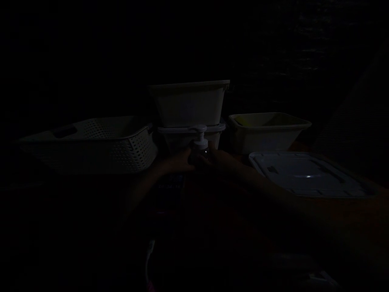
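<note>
You have a very dark surface (pixel 372 215) before you, its reddish-brown colour faintly visible at the right; you cannot tell its material. On your left sits 1 perforated basket (pixel 75 152). Near the middle you see 1 lidded bin (pixel 174 138), and to its right 1 open pale bin (pixel 263 140). Your 1 loose lid (pixel 304 175) lies flat just in front of that. Closer to you is 1 dark device (pixel 170 187) with dim digits.

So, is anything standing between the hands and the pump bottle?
Nothing visible: the left hand and right hand are both at the pump bottle. The stacked tubs stand behind it; darkness hides its base.
</note>
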A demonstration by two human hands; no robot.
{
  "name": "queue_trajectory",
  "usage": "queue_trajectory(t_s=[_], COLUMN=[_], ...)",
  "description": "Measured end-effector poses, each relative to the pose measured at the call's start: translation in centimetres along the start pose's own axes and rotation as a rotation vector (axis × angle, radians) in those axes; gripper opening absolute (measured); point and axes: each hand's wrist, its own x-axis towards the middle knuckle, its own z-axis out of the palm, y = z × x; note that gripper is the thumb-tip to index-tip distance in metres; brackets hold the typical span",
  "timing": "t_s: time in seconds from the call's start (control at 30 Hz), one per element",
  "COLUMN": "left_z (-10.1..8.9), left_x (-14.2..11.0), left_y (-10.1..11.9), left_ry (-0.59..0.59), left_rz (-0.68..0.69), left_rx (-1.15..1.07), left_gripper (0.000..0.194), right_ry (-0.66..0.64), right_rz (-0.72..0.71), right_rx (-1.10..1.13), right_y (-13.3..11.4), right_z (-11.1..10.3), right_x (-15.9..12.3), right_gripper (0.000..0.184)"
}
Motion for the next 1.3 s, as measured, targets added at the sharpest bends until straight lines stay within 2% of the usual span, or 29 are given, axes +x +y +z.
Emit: queue_trajectory(t_s=[0.1,0.33,0.5,0.73,0.9,1.13,1.3], left_z=[0.0,0.0,0.1,0.0,0.0,0.1,0.1], left_x=[0.0,-0.1,0.0,-0.1,-0.1,0.0,-0.1], left_y=[0.2,-0.8,-1.3,-0.8,-0.9,-0.7,-0.8], left_ry=[0.003,0.029,0.029,0.011,0.039,0.018,0.044], left_rz=[0.002,-0.004,0.013,-0.003,0.014,0.016,0.017], left_rx=[0.002,0.048,0.052,0.052,0.067,0.042,0.054], left_gripper=[0.053,0.066,0.064,0.057,0.064,0.054,0.06], right_ry=[0.004,0.016,0.012,0.012,0.026,0.017,0.012], right_rz=[-0.02,-0.024,-0.047,-0.037,-0.049,-0.051,-0.041], right_rx=[0.079,0.114,0.121,0.091,0.122,0.107,0.113], right_y=[0.2,0.7,0.7,0.7,1.0,0.9,0.8], right_z=[0.1,0.4,0.3,0.5,0.7,0.5,0.5], right_x=[0.1,0.4,0.3,0.3,0.4,0.4,0.4], right_gripper=[0.05,0.049,0.052,0.054,0.055,0.055,0.054])
